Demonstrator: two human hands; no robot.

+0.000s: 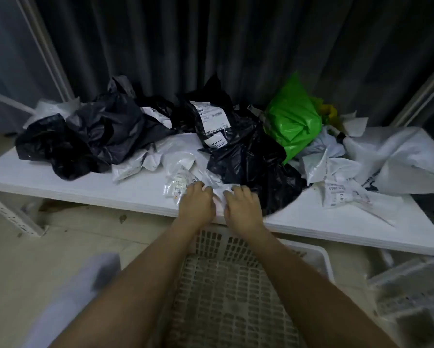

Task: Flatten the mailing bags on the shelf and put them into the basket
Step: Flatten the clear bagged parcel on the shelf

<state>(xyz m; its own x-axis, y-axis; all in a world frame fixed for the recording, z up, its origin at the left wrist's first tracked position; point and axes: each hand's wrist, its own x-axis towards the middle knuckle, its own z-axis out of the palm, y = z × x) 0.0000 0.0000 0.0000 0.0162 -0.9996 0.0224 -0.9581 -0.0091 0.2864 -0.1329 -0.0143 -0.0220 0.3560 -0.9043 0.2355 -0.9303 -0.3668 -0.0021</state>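
White shelf (72,177), front edge: left hand (197,200) and right hand (243,203) side by side, fingers curled onto a small clear mailing bag (183,188); whether they pinch it, cannot tell. Behind: crumpled black bags (97,136), green bag (292,119), white bags (399,159). Below the forearms: pale lattice basket (226,292)

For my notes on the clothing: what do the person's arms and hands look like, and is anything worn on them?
Both forearms are bare, with no sleeves in view. The left hand and right hand wear no gloves; no rings, watch or markings can be seen.
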